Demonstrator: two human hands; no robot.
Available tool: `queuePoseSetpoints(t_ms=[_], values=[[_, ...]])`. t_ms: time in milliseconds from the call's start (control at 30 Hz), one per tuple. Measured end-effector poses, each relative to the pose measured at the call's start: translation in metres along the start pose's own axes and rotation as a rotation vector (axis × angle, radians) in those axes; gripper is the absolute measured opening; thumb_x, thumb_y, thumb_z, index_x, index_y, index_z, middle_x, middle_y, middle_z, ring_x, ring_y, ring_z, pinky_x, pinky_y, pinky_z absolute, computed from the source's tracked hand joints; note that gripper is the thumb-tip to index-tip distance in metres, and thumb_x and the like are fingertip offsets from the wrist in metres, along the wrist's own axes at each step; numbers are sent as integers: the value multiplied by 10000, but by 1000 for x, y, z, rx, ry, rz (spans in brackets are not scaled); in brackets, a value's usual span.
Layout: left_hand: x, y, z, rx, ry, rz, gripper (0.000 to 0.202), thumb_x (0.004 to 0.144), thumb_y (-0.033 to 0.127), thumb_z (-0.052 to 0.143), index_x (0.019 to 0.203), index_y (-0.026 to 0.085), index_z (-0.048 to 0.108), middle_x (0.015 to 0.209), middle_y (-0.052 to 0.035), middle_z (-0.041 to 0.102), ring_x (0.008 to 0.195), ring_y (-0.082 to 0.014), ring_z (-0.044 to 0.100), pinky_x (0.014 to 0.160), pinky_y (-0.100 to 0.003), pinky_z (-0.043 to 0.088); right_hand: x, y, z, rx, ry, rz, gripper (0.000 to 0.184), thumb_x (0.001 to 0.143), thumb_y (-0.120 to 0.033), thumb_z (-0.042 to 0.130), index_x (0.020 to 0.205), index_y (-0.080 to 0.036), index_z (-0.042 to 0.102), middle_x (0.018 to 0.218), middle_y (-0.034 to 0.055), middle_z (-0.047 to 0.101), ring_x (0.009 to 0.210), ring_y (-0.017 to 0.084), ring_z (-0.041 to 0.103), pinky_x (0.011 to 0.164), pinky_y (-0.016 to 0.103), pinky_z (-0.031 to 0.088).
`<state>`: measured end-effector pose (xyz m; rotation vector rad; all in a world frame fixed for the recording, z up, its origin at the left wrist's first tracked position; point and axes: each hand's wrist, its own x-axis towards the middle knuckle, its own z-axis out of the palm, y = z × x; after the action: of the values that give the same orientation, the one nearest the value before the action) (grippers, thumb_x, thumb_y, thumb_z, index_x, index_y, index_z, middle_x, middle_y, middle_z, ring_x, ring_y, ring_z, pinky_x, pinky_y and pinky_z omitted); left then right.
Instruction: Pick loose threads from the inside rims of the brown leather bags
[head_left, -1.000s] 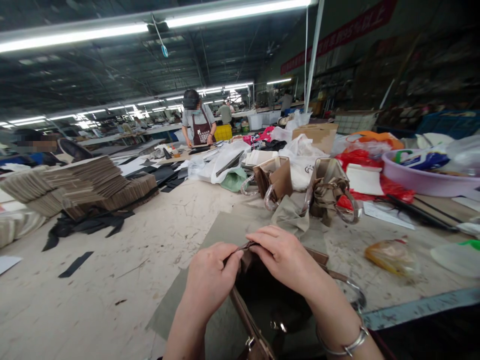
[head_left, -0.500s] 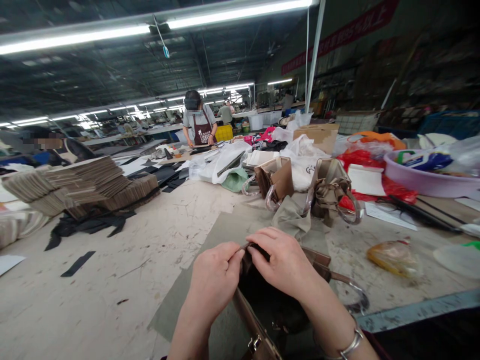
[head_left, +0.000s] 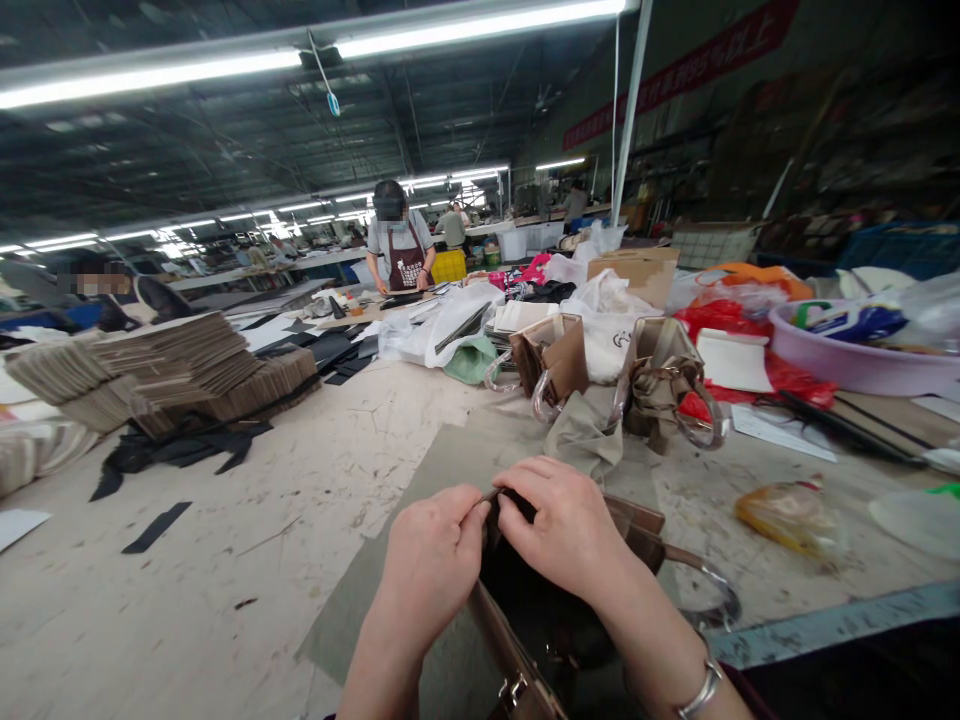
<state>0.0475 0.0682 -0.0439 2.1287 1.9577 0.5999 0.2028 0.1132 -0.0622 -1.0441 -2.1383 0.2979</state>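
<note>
A brown handbag [head_left: 499, 630] with a dark lining lies open toward me at the table's near edge. My left hand [head_left: 435, 550] is closed, thumb and fingers pinching the bag's far rim. Right beside it my right hand [head_left: 559, 515] grips the same rim, thumb inside and fingers over the outside. The two sets of fingertips almost meet. One handle [head_left: 709, 580], wrapped in clear film, sticks out to the right of the bag. Under the bag is a grey-green sheet [head_left: 420, 510]. My hands and forearms hide part of the bag.
Two more brown bags [head_left: 555, 355] [head_left: 660, 375] stand beyond my hands, near white plastic bags [head_left: 600, 310]. At left are stacked tan pieces [head_left: 172, 360] and black strips [head_left: 157, 527]. A lilac basin [head_left: 862, 350] stands at right. Across the table a person in an apron [head_left: 401, 250] works.
Both hands keep their hold on the bag's rim, with hardly any movement. The bag and its handle have shifted very slightly.
</note>
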Motion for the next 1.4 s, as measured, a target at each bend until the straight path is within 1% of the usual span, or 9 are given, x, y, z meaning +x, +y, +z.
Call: queuePoseSetpoints(t_ms=[367, 467, 533, 600, 800, 933, 1133, 1267, 1400], values=[[0, 2, 1, -4, 24, -7, 244, 886, 145, 417, 706, 196, 573, 678, 5, 610, 631, -131, 537, 599, -259, 314, 1, -10, 18, -88, 156, 51, 107, 732, -115, 586, 694, -191, 651, 730, 18, 646, 763, 191, 568, 728, 337, 381], [1, 0, -1, -12, 14, -21, 251, 913, 204, 419, 717, 198, 577, 700, 1, 625, 651, -139, 551, 610, -260, 329, -1, -3, 9, -43, 60, -32, 193, 818, -115, 549, 929, -194, 687, 865, 28, 685, 856, 197, 595, 819, 344, 411], [0, -1, -5, -30, -9, -34, 255, 919, 239, 428, 722, 201, 585, 705, 3, 634, 663, -144, 565, 613, -259, 339, -2, 4, -1, -28, -24, -56, 337, 867, -153, 553, 1196, -190, 610, 1006, 47, 693, 931, 203, 606, 864, 346, 433], [0, -2, -8, -71, -38, -42, 215, 909, 256, 461, 768, 216, 619, 730, 13, 656, 693, -149, 588, 626, -256, 356, -4, 11, -9, -42, -73, -36, 445, 875, -200, 588, 1315, -181, 524, 1097, 66, 681, 973, 214, 611, 870, 351, 454], [1, 5, -15, -102, -68, -61, 156, 836, 264, 590, 963, 289, 676, 929, 38, 723, 870, -181, 641, 737, -267, 403, -3, 14, -15, -39, -148, -60, 217, 896, -164, 562, 1085, -221, 654, 1028, 24, 698, 938, 190, 625, 847, 315, 469], [6, 11, -16, 77, -87, -11, 180, 888, 298, 513, 862, 239, 680, 842, -14, 717, 801, -198, 643, 677, -281, 381, -3, 10, -16, -37, -148, -39, 251, 893, -116, 534, 1094, -210, 652, 1058, 35, 693, 965, 180, 625, 878, 294, 454], [22, 16, -13, 258, -68, 83, 258, 868, 200, 451, 666, 186, 612, 637, -23, 646, 625, -166, 588, 574, -275, 298, -4, 9, -29, -61, -198, 26, 168, 876, -145, 549, 990, -202, 658, 968, 38, 696, 923, 182, 638, 818, 271, 445], [28, 19, -13, 238, -81, 94, 249, 849, 186, 447, 751, 188, 676, 685, -28, 679, 641, -156, 593, 584, -264, 325, -5, 12, -35, -110, -212, 60, 115, 867, -182, 568, 928, -206, 663, 896, 35, 700, 860, 191, 648, 739, 270, 434], [31, 22, -14, 191, -99, 64, 258, 820, 169, 458, 844, 206, 712, 747, -25, 708, 709, -166, 613, 623, -257, 357, -6, 11, -32, -184, -217, 4, 193, 908, -162, 487, 909, -194, 677, 869, 54, 708, 807, 201, 652, 689, 276, 424]])
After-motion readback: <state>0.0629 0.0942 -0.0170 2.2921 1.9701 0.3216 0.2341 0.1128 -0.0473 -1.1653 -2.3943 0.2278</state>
